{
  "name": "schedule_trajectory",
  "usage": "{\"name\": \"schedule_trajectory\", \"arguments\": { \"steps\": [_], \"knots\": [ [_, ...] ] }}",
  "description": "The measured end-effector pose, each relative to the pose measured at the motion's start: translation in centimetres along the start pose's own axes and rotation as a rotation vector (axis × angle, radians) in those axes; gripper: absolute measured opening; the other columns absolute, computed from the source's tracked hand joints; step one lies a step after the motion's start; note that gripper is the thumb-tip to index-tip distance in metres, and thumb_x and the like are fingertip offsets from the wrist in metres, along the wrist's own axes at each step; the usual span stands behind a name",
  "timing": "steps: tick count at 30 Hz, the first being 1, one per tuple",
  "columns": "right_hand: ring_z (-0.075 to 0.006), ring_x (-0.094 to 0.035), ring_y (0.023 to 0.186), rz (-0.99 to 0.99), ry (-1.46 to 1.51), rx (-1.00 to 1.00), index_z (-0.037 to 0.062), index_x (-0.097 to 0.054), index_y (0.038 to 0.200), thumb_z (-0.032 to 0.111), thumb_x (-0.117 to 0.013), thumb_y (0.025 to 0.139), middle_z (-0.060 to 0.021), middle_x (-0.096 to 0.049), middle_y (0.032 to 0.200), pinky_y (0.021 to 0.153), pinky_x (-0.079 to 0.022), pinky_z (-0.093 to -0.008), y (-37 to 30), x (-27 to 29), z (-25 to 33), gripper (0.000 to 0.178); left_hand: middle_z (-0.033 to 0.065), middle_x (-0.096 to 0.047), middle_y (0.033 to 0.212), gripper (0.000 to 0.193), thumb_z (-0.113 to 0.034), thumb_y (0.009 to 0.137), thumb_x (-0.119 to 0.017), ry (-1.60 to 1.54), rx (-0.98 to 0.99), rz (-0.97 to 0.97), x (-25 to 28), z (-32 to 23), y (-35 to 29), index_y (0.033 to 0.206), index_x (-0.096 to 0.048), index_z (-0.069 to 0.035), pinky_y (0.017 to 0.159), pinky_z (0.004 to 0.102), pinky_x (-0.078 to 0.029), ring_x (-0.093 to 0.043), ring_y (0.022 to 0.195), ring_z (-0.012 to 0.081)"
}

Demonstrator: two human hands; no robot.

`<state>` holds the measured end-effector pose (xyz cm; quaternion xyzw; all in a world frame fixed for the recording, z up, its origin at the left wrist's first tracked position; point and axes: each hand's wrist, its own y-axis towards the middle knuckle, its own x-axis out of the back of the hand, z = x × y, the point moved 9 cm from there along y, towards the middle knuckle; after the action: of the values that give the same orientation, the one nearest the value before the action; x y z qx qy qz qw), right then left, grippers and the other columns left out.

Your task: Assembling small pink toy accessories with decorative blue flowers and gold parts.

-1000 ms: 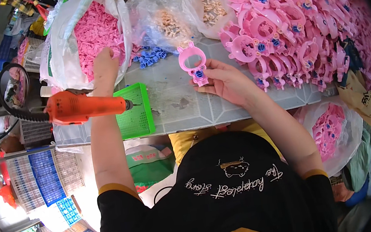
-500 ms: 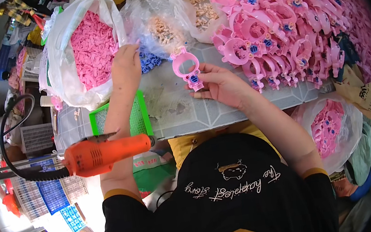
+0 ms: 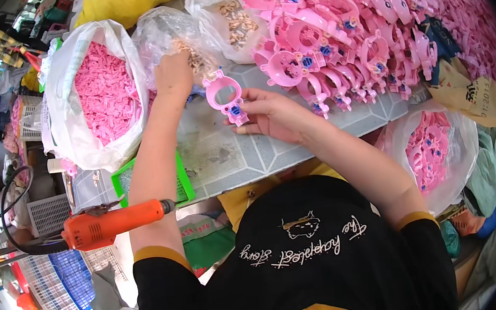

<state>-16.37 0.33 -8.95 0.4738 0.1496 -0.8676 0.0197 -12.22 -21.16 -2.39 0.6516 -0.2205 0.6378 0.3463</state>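
Observation:
My right hand (image 3: 269,114) holds a pink plastic ring-shaped part (image 3: 214,93) above the grey table. An open ring with small ears forms its upper end, and a blue piece sits on its narrow lower end. My left hand (image 3: 174,76) reaches to the clear plastic bag of small beige pieces (image 3: 191,58). Its fingers point down at the bag and are hidden behind the back of the hand, so what they hold, if anything, does not show. A few blue pieces (image 3: 197,90) are just visible beside that wrist, mostly covered.
A white bag of small pink pieces (image 3: 105,89) stands at left, another bag of beige pieces (image 3: 238,25) at the back. Pink ring parts (image 3: 331,27) are heaped at right. Under my left forearm is a green basket (image 3: 184,178); an orange electric screwdriver (image 3: 114,225) hangs nearby.
My left hand has moved from beside the bag of pink pieces to the clear bag of beige pieces. My right hand keeps hold of the pink part. The whole view has shifted slightly.

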Motion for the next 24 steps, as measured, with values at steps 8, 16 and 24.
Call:
{"name": "schedule_trajectory", "arguments": {
  "steps": [8, 16, 24],
  "knots": [
    [-0.0269, -0.064, 0.122, 0.015, 0.042, 0.051, 0.0046, -0.049, 0.138, 0.017, -0.057, 0.104, -0.0113, -0.061, 0.133, 0.103, -0.053, -0.039, 0.2, 0.3, 0.6, 0.037, 0.02, -0.071, 0.101, 0.019, -0.008, 0.089, -0.064, -0.355, -0.17, -0.358, 6.8, -1.4, -2.7, 0.106, -0.073, -0.005, 0.082, 0.0434, -0.056, -0.07, 0.093, 0.0368],
    [-0.0266, -0.064, 0.122, 0.059, 0.066, 0.063, 0.0045, -0.051, 0.137, 0.02, -0.055, 0.106, -0.0126, -0.063, 0.131, 0.106, -0.052, -0.0388, 0.1, 0.0, 0.7, 0.035, 0.0077, -0.074, 0.096, 0.018, -0.005, 0.082, -0.078, -0.986, -0.133, 0.092, 8.5, -5.5, -8.8, 0.099, -0.074, -0.001, 0.077, 0.0299, -0.053, -0.069, 0.083, 0.0199],
    [-0.02, -0.067, 0.113, 0.038, 0.078, 0.078, 0.0044, -0.052, 0.134, 0.013, -0.061, 0.102, -0.0102, -0.065, 0.125, 0.102, -0.054, -0.0367, 0.1, 0.0, 0.7, 0.034, 0.0076, -0.074, 0.087, 0.015, -0.01, 0.077, -0.082, -0.749, -0.229, -0.03, 8.9, -6.8, -10.6, 0.089, -0.076, -0.003, 0.076, 0.0346, -0.052, -0.068, 0.083, 0.0243]
  ]
}}
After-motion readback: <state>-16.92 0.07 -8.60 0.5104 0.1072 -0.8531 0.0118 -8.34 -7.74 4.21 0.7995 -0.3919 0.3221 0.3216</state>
